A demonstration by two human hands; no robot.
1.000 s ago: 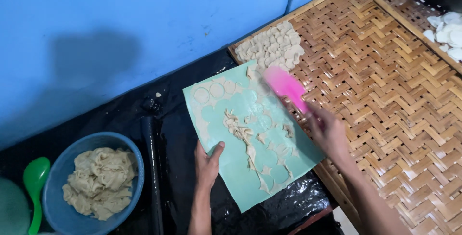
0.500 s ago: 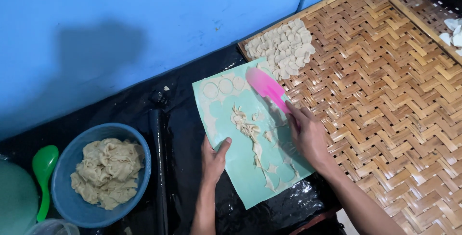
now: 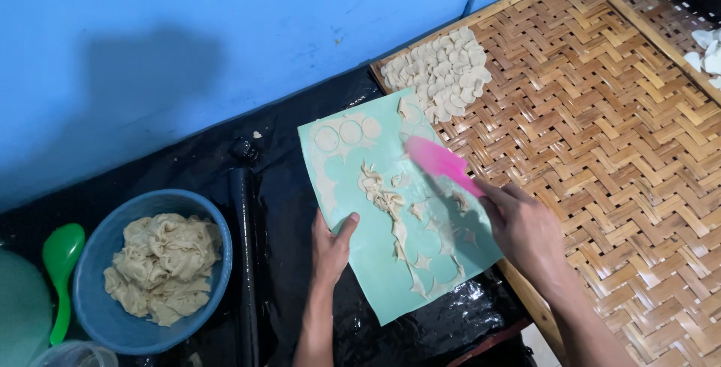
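Note:
A pale green mat lies on black plastic sheeting, with thin dough scraps strewn down its middle and three round dough cut-outs near its top corner. My left hand presses flat on the mat's left edge. My right hand grips a pink scraper, whose blade rests on the mat's upper right part. A pile of small dough discs sits on the woven bamboo tray just beyond the mat.
A blue bowl full of dough stands at the lower left, a green spoon beside it. A black rolling pin lies left of the mat. A blue wall runs behind. White pieces lie at the far right.
The pink scraper has moved left and down across the mat toward the dough scraps. My left hand stays on the mat's edge. The view has shifted slightly.

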